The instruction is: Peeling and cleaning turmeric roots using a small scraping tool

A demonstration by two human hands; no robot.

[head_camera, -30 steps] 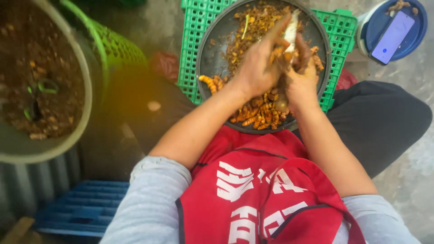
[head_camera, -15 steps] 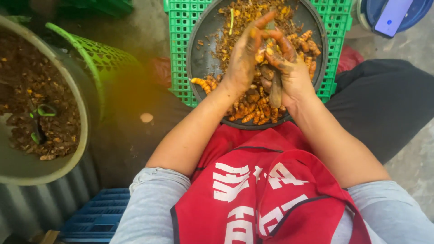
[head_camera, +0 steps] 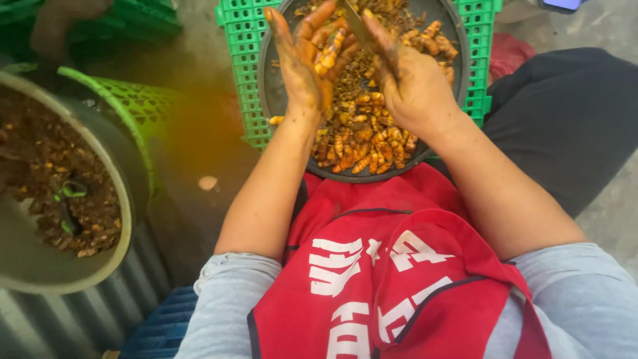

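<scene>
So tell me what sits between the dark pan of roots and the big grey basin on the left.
In the head view, a green mesh basket and wet, orange-stained ground lie between the pan and the basin.

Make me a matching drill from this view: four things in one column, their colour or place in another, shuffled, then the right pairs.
Things:
1. crate
2. round pan
3. apron
4. left hand

Descriptions:
A. red, over the lap
B. green, under the pan
C. holds an orange root
D. dark, full of orange roots

Pairs: 1-B, 2-D, 3-A, 4-C
</scene>
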